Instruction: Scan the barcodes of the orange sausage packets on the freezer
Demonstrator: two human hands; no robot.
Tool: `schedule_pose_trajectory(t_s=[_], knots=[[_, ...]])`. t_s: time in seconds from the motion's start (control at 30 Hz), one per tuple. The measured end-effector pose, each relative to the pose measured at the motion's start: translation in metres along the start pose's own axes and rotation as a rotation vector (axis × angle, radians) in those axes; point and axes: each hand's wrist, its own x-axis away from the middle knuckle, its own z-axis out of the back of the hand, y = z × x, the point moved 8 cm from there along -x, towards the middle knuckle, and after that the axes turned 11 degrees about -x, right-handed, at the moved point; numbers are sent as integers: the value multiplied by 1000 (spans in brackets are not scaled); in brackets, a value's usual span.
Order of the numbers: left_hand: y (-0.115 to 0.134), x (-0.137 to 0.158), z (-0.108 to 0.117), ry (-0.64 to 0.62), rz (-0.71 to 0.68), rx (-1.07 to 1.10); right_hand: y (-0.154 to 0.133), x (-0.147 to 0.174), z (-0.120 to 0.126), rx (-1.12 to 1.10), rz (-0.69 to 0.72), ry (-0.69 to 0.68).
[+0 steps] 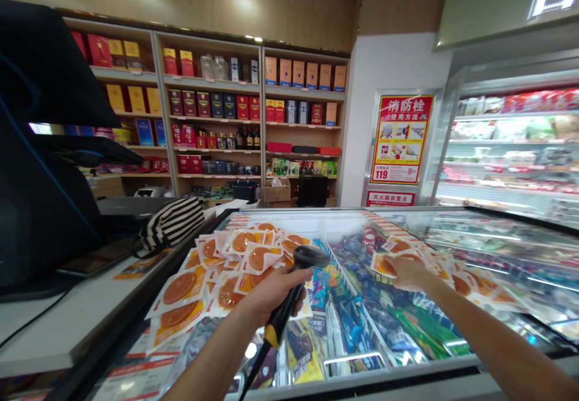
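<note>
My left hand (277, 294) is wrapped round the handle of a black barcode scanner (289, 304) with a yellow band near its cord end. Its head hangs over a heap of flat clear-and-white packets (244, 241), each with a round brown disc inside, on the freezer's glass top. On the right, my right hand (409, 273) pinches the edge of one such packet (384, 265). More of these packets (461, 280) lie spread beside and beyond that hand.
Under the glass of the chest freezer (325, 223), colourful bagged goods show. A counter (49, 334) at left bears a dark monitor stand (40, 196) and a striped pouch (174, 223). Shelves of boxes (217, 105) line the back wall; a lit display fridge (511, 142) stands right.
</note>
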Motion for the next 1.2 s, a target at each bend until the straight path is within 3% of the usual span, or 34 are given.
schedule_pose_trajectory(t_s=[0.1,0.17,0.37,0.47,0.53,0.6,0.73,0.93,1.2], knots=[[2,1,0,8,-3,7,-13,1,-5,37,96,-25],[3,2,0,7,-5,3,-13,1,-1,-72,91,69],[8,7,0,-32,3,-11,17,-3,20,-400,-146,348],[15,10,-1,-57,-29,-6,24,-2,22,-883,-250,519],[17,11,-2,-77,-43,0,16,-3,11,-1294,-250,559],[17,11,-3,-89,-46,6,-1,-6,-2,-1668,-228,532],[14,9,-7,-100,-26,17,-34,-7,-18,-2121,-223,405],[14,7,-15,-128,-8,-1,-59,-5,-19,-2287,-160,307],[17,5,-24,-135,16,-9,-60,-6,-24,-2298,-167,319]])
